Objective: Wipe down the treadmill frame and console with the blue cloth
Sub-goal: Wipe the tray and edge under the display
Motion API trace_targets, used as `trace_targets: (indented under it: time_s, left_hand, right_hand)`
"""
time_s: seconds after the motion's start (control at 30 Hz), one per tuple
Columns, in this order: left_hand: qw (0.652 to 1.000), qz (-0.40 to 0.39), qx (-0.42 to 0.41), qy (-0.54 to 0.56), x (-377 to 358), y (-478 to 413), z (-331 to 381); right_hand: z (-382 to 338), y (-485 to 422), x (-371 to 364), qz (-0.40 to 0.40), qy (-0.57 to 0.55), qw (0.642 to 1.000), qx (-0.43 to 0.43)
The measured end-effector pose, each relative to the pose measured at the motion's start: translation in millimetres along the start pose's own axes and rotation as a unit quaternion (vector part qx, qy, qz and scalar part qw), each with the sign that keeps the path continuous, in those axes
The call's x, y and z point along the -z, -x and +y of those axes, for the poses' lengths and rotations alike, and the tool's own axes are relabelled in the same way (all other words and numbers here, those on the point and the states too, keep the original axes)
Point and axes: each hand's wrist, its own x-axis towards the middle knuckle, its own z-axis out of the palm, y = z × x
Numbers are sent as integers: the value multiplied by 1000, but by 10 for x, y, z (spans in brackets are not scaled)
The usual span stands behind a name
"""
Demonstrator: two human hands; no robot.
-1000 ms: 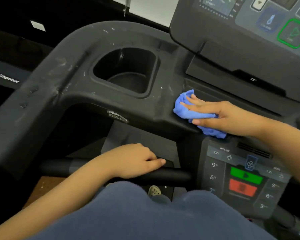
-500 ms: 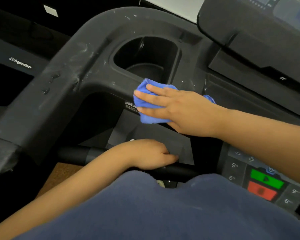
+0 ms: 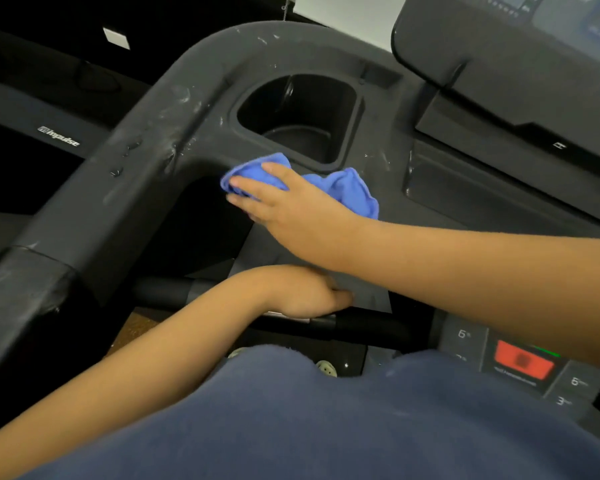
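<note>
Blue cloth (image 3: 347,188) at centre of view, below cup holder (image 3: 302,119), on dusty frame (image 3: 174,133). Presses it flat with straight right hand (image 3: 291,206) for wide contact; grips bar (image 3: 361,323), lower centre, with left hand (image 3: 302,292), likely for support.

The soft blue cloth (image 3: 347,190) lies on the matt, white-smeared dark plastic treadmill frame (image 3: 187,109); cup holder (image 3: 302,119) glossier.

Cloth (image 3: 347,192): blue, under the grip. Frame (image 3: 146,174): dark grey, whitish smears, left of grip. Cupholder (image 3: 302,133): black, above grip. Bar (image 3: 364,326): black, below grip. Button (image 3: 522,362): red, lower right.
</note>
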Motion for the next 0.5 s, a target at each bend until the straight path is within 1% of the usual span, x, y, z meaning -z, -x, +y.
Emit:
trace_targets:
  time_s: [0.03,0.07,0.13,0.2,0.23,0.27,0.3,0.33,0.4,0.43,0.47,0.5]
  left_hand:
    - [1000,7,0,-2,4,5,13]
    - [1000,8,-1,-3,3,-1,12]
    - [1000,0,-7,-11,-8,-19,2]
    - [1000,-4,-11,-15,-18,-22,-13]
    - [1000,-3,-12,-23,-25,-30,-15]
    - [999,0,-15,-29,-27,-34,-17]
    - [999,4,-17,-32,-24,-35,-16]
    - [999,10,-20,-37,-22,-17,-12]
    - [996,50,-55,-55,-23,2,-8]
    - [989,97,-93,-60,-30,16,5]
    - [976,162,-134,-54,-43,24,25]
    - [952,244,-182,-31,-52,29,64]
  right_hand:
    - [-29,103,-72,-40,34,998,19]
    - [-19,223,-124,-69,30,996,39]
    - [111,494,-161,-74,-62,992,86]
    - [281,749,-165,1,-152,981,123]
    - [361,879,-201,39,-182,975,122]
    - [413,1017,-258,59,-221,968,103]
    - [446,1152,-319,70,-288,953,64]
    - [469,1272,-362,67,-366,928,18]
    - [505,1449,-405,66,-511,853,-85]
    - [504,1500,-428,78,-562,814,-128]
    - [499,1532,-445,81,-594,783,-168]
    - [489,1544,-455,73,-613,760,-204]
